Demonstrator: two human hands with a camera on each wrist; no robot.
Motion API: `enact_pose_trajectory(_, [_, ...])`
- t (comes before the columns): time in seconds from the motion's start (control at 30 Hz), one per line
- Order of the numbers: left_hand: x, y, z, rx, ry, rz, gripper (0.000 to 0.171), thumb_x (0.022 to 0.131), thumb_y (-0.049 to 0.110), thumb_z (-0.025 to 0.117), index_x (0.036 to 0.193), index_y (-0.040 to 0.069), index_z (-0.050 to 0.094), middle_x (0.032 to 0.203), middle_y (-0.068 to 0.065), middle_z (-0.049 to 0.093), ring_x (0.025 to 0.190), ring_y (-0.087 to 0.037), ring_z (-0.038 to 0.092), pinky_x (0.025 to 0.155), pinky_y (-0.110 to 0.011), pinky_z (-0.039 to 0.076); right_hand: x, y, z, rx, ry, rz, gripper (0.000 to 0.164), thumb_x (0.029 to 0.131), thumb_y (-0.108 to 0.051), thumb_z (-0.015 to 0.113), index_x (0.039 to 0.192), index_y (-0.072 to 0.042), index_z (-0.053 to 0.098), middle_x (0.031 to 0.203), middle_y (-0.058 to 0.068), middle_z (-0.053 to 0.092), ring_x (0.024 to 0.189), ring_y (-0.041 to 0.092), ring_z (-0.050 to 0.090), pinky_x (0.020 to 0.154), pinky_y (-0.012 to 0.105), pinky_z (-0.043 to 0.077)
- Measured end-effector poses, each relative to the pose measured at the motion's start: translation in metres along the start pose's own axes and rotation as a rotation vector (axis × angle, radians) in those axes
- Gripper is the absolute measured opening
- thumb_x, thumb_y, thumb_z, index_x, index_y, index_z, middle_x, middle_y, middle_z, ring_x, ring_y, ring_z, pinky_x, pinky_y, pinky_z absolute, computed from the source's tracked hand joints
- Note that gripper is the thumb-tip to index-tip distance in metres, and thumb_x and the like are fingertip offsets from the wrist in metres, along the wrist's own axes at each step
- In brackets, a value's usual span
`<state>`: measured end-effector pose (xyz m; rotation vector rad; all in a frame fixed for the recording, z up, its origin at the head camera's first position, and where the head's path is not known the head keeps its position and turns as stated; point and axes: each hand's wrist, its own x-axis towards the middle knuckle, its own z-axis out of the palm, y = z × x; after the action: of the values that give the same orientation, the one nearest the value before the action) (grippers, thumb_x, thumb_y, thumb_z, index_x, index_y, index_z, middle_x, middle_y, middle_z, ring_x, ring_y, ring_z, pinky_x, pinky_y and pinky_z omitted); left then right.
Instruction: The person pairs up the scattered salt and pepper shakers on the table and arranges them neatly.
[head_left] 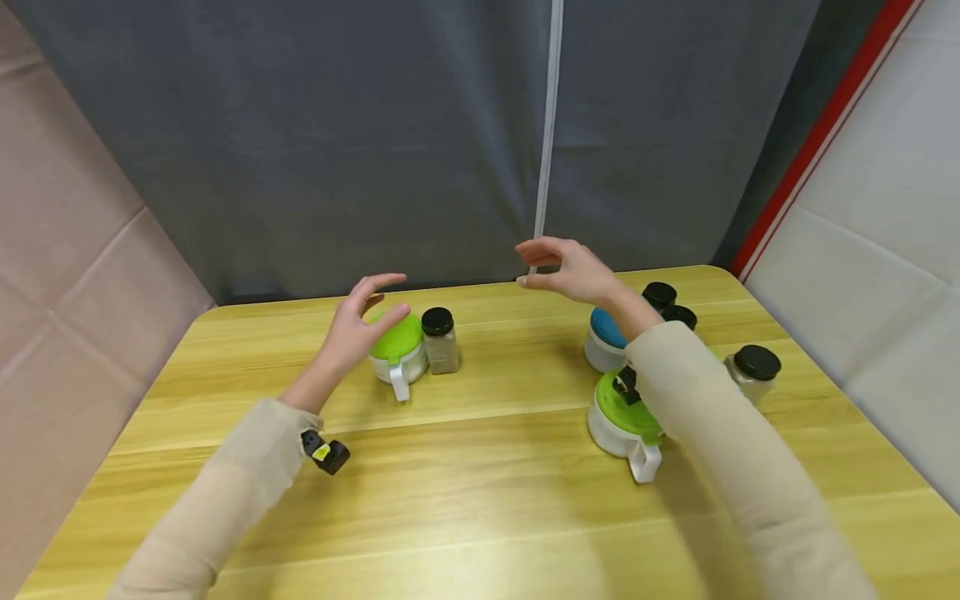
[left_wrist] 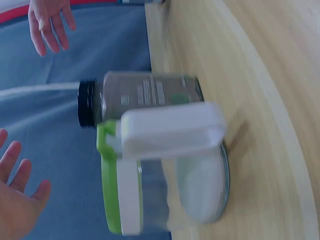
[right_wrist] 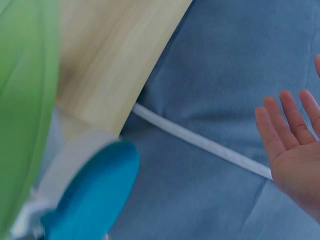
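My left hand hovers beside and above a white seasoning jar with a green lid, its fingers spread and nothing in them. Touching or nearly touching that jar is a glass shaker bottle with a black cap. In the left wrist view the green-lidded jar's white handle crosses in front of the bottle. Raised over the back of the table, my right hand holds nothing; its fingers are extended. Below the right forearm stand a blue-lidded jar and another green-lidded jar.
Partly behind the right arm are black-capped bottles, with one more black-capped bottle farther right. A grey curtain hangs at the wooden table's back edge. Light panels flank both sides.
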<state>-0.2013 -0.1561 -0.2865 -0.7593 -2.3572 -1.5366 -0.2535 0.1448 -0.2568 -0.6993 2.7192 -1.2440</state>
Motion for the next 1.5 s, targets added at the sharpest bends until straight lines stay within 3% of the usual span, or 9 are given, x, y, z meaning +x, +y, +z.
enact_pose_trajectory(0.3, [-0.005, 0.011, 0.015, -0.058, -0.049, 0.023, 0.039, 0.084, 0.001, 0.057, 0.121, -0.005, 0.046, 0.121, -0.021, 0.043, 0.116, -0.033, 0.034, 0.097, -0.048, 0.024, -0.015, 0.008, -0.025, -0.070, -0.009, 0.038, 0.052, 0.082, -0.024, 0.063, 0.128, -0.008, 0.044, 0.124, 0.010, 0.046, 0.113, 0.024, 0.041, 0.091, 0.041, 0.034])
enact_pose_trajectory(0.63, [-0.012, 0.019, 0.033, -0.071, -0.077, 0.010, 0.039, 0.084, 0.000, 0.058, 0.120, -0.004, 0.047, 0.122, -0.017, 0.044, 0.116, -0.024, 0.036, 0.097, -0.045, 0.026, -0.031, 0.024, -0.052, -0.135, -0.007, 0.042, 0.050, 0.082, -0.025, 0.063, 0.126, -0.006, 0.045, 0.123, 0.013, 0.047, 0.110, 0.026, 0.044, 0.092, 0.045, 0.032])
enact_pose_trajectory(0.9, [-0.021, 0.030, 0.054, -0.063, -0.117, 0.071, 0.041, 0.080, -0.002, 0.062, 0.118, -0.005, 0.049, 0.116, -0.017, 0.047, 0.108, -0.026, 0.042, 0.092, -0.045, 0.031, -0.053, 0.026, -0.069, -0.129, -0.029, 0.059, 0.048, 0.084, -0.023, 0.061, 0.126, -0.005, 0.045, 0.121, 0.014, 0.048, 0.108, 0.027, 0.046, 0.090, 0.046, 0.034])
enact_pose_trajectory(1.13, [-0.029, 0.038, 0.074, -0.043, -0.195, 0.048, 0.043, 0.080, 0.003, 0.064, 0.120, -0.004, 0.048, 0.119, -0.017, 0.048, 0.111, -0.025, 0.041, 0.093, -0.044, 0.032, -0.076, 0.028, -0.081, -0.147, -0.031, 0.039, 0.045, 0.085, -0.018, 0.060, 0.125, -0.004, 0.046, 0.118, 0.012, 0.051, 0.104, 0.022, 0.049, 0.080, 0.029, 0.045])
enact_pose_trajectory(1.27, [-0.034, 0.040, 0.084, -0.042, -0.245, 0.027, 0.046, 0.080, 0.006, 0.064, 0.122, -0.003, 0.046, 0.122, -0.015, 0.047, 0.114, -0.026, 0.040, 0.094, -0.043, 0.031, -0.089, 0.035, -0.086, -0.150, -0.015, 0.049, 0.045, 0.085, -0.017, 0.060, 0.125, -0.005, 0.046, 0.117, 0.011, 0.052, 0.101, 0.014, 0.050, 0.081, 0.027, 0.044])
enact_pose_trajectory(1.5, [-0.038, 0.047, 0.103, -0.090, -0.314, -0.017, 0.054, 0.079, 0.007, 0.065, 0.126, -0.004, 0.040, 0.125, -0.016, 0.043, 0.116, -0.025, 0.038, 0.095, -0.042, 0.031, -0.113, 0.051, -0.093, -0.114, 0.052, 0.062, 0.045, 0.084, -0.015, 0.061, 0.125, -0.007, 0.046, 0.115, 0.010, 0.052, 0.095, 0.001, 0.049, 0.073, 0.013, 0.042])
